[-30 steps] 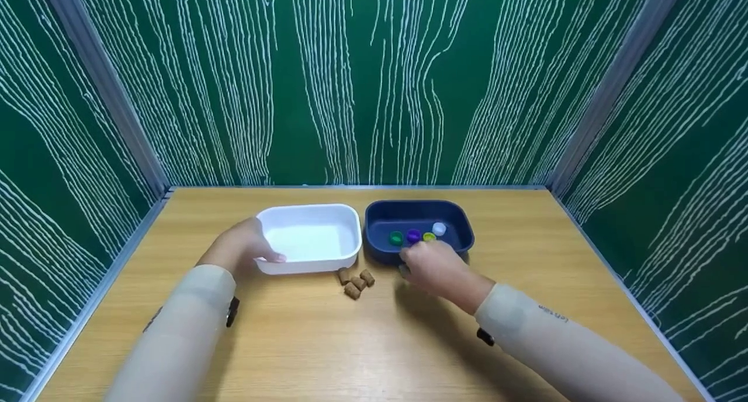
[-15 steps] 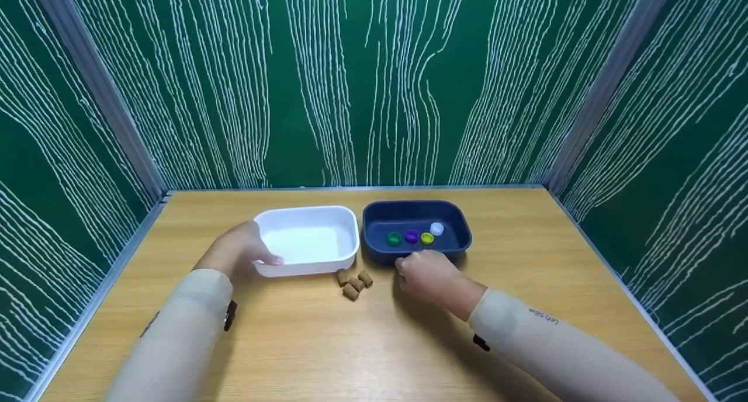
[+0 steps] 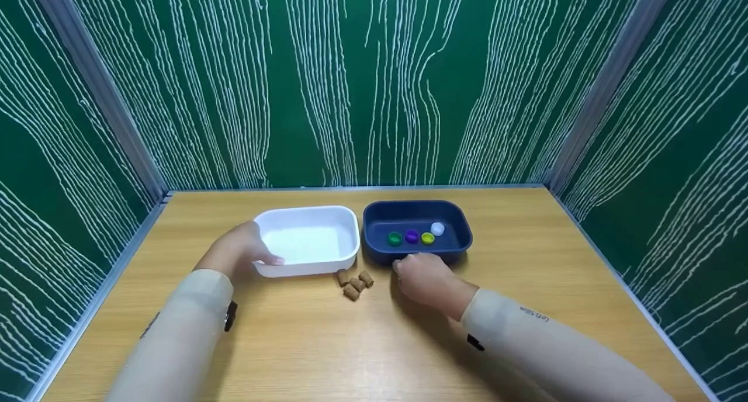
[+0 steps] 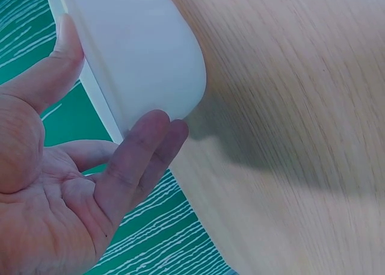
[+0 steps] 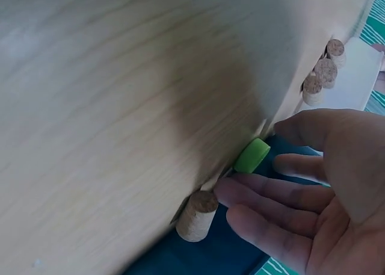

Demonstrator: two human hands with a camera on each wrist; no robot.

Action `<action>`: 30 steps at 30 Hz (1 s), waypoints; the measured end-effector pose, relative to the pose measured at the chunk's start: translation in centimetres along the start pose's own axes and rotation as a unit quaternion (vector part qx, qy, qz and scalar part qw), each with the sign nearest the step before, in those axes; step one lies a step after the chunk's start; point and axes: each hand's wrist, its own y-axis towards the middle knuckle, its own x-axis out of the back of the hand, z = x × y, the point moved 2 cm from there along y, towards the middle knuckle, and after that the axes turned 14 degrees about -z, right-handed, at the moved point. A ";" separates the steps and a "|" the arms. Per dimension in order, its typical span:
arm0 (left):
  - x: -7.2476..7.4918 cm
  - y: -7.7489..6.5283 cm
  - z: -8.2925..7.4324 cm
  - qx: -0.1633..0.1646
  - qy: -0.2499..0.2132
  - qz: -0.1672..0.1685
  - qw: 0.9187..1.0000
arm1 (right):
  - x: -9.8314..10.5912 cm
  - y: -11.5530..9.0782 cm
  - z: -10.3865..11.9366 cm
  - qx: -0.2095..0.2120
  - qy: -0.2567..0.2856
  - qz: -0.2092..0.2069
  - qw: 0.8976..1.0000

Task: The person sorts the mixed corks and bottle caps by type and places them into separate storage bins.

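My left hand holds the left end of a white plastic container, thumb on its rim and fingers against its outer wall. In the left wrist view the container's wall lies between thumb and fingers. My right hand is down at the table in front of a dark blue container. The right wrist view shows a light green bottle cap on the table between the spread thumb and fingers, the thumb apart from it. A cork stands near the fingertips; the head view hides both.
Several corks lie together before the white container. In the dark blue container are green, purple, yellow and white caps. Green patterned panels stand behind the wooden table.
My right hand has drawn back a little from the dark blue container's front rim and leftward, uncovering the yellow cap. My left hand stays on the white container.
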 end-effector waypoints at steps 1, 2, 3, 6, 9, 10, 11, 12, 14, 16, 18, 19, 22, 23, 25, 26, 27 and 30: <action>0.0 -0.1 0.0 0.000 0.000 0.000 1.000 | -0.1 0.0 0.0 -0.005 0.000 0.008 1.000; 0.1 -0.1 -0.1 -0.001 0.001 0.000 1.000 | -0.1 0.1 0.1 -0.008 0.001 0.012 1.000; 0.1 -0.2 -0.1 -0.002 0.001 0.000 1.000 | -0.1 0.1 0.2 -0.011 0.003 0.016 1.000; 0.2 -0.3 -0.2 -0.003 0.001 0.001 1.000 | -0.1 0.1 0.3 -0.018 0.012 0.021 1.000; 0.3 -0.5 -0.2 -0.001 -0.004 0.002 1.000 | 0.1 0.2 0.5 -0.022 0.037 0.020 0.999; 0.3 -0.5 -0.2 0.001 -0.005 0.002 1.000 | 0.1 0.3 0.6 -0.022 0.044 0.021 0.999; 0.3 -0.6 -0.2 0.002 -0.006 0.003 1.000 | 0.2 0.4 0.7 -0.022 0.053 0.021 0.998; 0.3 -0.6 -0.2 0.004 -0.006 0.003 1.000 | 0.2 0.4 0.8 -0.021 0.060 0.021 0.998; 0.3 -0.6 -0.3 0.006 -0.006 0.003 1.000 | 0.3 0.5 0.9 -0.017 0.068 0.020 0.997; 0.4 -0.6 -0.3 0.008 -0.005 0.004 1.000 | 0.3 0.5 1.0 -0.012 0.071 0.017 0.997; 0.4 -0.6 -0.3 0.009 -0.003 0.004 1.000 | 0.5 0.4 1.1 -0.008 0.068 0.014 0.998; 0.3 -0.5 -0.3 0.010 -0.003 0.004 1.000 | 0.6 0.4 1.2 -0.003 0.067 0.012 0.998; 0.3 -0.4 -0.3 0.014 0.001 0.004 1.000 | 1.3 0.4 1.4 -0.005 0.075 0.025 0.997; 0.2 -0.3 -0.3 0.016 0.002 0.003 1.000 | 1.6 0.5 1.4 -0.010 0.085 0.035 0.996; 0.2 -0.2 -0.3 0.019 0.003 0.002 1.000 | 2.4 0.6 1.6 -0.026 0.110 0.058 0.992; 0.2 -0.2 -0.2 0.020 0.003 0.002 1.000 | 2.7 0.7 1.6 -0.037 0.120 0.071 0.989; 0.1 -0.2 -0.2 0.019 0.003 0.003 1.000 | 3.1 0.8 1.6 -0.048 0.129 0.083 0.987; 0.1 0.0 -0.1 0.017 0.002 0.004 1.000 | 4.1 1.1 1.4 -0.069 0.140 0.100 0.983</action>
